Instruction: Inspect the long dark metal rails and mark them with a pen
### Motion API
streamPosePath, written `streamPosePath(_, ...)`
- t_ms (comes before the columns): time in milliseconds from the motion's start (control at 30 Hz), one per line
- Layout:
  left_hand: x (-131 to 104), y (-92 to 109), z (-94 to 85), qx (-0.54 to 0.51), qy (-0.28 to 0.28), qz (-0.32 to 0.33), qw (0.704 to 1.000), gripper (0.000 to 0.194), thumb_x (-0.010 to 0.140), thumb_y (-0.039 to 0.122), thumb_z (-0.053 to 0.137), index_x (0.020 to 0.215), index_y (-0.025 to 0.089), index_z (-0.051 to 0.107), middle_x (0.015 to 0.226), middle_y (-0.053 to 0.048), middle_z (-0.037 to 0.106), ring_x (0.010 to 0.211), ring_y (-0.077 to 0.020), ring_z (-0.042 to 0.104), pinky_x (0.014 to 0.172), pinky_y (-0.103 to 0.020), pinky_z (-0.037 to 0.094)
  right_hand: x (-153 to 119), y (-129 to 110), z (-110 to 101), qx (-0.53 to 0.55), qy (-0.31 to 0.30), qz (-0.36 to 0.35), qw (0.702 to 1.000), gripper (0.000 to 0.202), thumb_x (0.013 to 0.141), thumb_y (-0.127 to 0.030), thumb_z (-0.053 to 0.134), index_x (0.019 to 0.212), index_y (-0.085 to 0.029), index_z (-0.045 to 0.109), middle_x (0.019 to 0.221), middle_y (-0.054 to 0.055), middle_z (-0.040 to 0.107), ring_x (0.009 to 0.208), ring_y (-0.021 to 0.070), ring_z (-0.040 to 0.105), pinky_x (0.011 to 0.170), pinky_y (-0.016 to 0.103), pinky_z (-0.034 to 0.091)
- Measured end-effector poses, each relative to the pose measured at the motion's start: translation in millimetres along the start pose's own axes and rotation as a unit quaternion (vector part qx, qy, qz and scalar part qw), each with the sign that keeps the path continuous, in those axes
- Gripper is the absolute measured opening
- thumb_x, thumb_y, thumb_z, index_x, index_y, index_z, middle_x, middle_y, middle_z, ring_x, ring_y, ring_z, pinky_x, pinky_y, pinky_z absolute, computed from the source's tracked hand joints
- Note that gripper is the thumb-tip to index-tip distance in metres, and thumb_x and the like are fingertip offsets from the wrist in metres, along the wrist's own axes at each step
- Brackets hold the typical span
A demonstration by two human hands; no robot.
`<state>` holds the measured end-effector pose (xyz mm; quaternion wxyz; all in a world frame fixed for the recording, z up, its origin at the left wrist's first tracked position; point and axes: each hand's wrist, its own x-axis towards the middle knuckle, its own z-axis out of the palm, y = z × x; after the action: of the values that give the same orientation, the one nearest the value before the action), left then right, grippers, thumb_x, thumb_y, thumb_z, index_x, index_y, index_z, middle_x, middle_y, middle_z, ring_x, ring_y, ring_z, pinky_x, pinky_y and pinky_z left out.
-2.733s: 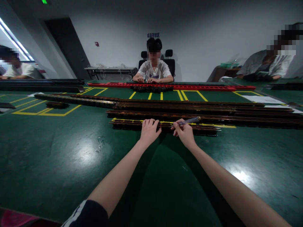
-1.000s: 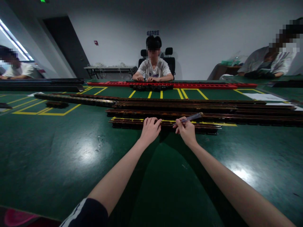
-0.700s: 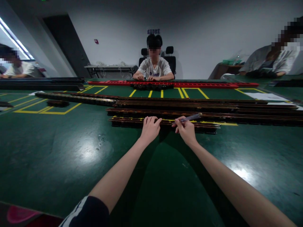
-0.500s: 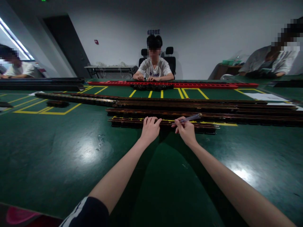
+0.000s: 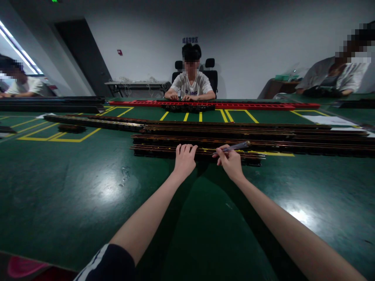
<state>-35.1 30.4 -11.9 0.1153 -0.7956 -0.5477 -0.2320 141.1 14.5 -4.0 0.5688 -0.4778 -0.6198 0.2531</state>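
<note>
Nearest to me lies a long dark strip (image 5: pixel 155 150) with thin copper-coloured rods along it. My left hand (image 5: pixel 185 159) is closed over the strip's near edge, fingers curled across its top; the thumb's grip is partly hidden. My right hand (image 5: pixel 230 160) pinches a pen-like tool with a translucent barrel (image 5: pixel 237 146). Its thin end points down and left at the strip, its thick end up and right. Whether the tip touches the strip I cannot tell. Just behind run several similar dark strips (image 5: pixel 307 143), side by side.
The green table (image 5: pixel 96 218) carries yellow tape lines. A red slotted rail (image 5: pixel 258 106) and a dark pile (image 5: pixel 187 108) lie by a person (image 5: pixel 191 84) opposite. Black bars (image 5: pixel 52 105) are at the left, white paper (image 5: pixel 325 120) at the right. Two more people sit at the sides.
The near strip has slid a little to the left, and my left hand has shifted slightly left with it. My right hand and the tool have stayed in almost the same place.
</note>
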Motion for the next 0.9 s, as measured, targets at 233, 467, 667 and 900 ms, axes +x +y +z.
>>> streamPosePath(233,-0.9,-1.5,0.2,0.007,0.024,-0.017,1.000,0.047,0.079,0.002,0.042,0.117,0.020,0.062,0.116,-0.009,0.064,0.116,-0.0275,0.052,0.109,-0.050,0.031,0.2,0.4,-0.1,-0.012,-0.003,-0.004,1.000,0.043,0.083,-0.062,0.052,0.075,-0.019,0.052,0.067,0.006,0.071,0.039,0.0116,0.055,0.042,0.024,0.043)
streamPosePath(467,-0.2,-2.3,0.7,-0.010,0.021,-0.020,1.000,0.047,0.079,0.001,0.040,0.117,0.020,0.062,0.115,-0.009,0.064,0.117,-0.0268,0.052,0.110,-0.051,0.031,-0.4,-1.5,-0.8,-0.021,-0.005,-0.006,1.000,0.043,0.083,-0.062,0.051,0.075,-0.020,0.052,0.067,0.007,0.072,0.040,0.0124,0.056,0.043,0.025,0.045)
streamPosePath(667,0.7,0.0,-2.4,-0.036,0.010,-0.004,0.999,0.046,0.082,0.002,0.038,0.119,0.018,0.061,0.119,-0.010,0.064,0.119,-0.0244,0.052,0.111,-0.049,0.030,-0.3,-0.5,-1.8,-0.030,-0.001,-0.004,1.000,0.044,0.083,-0.063,0.050,0.074,-0.020,0.052,0.065,0.006,0.070,0.040,0.0128,0.056,0.043,0.025,0.045)
streamPosePath(900,0.5,0.7,-5.6,-0.065,-0.011,0.021,0.998,0.041,0.088,0.017,0.041,0.125,0.018,0.057,0.126,-0.009,0.061,0.123,-0.0232,0.049,0.114,-0.048,0.026,-0.9,1.3,-2.2,-0.018,0.044,0.000,0.999,0.044,0.082,-0.063,0.051,0.075,-0.020,0.052,0.061,0.004,0.067,0.039,0.0123,0.055,0.043,0.024,0.045)
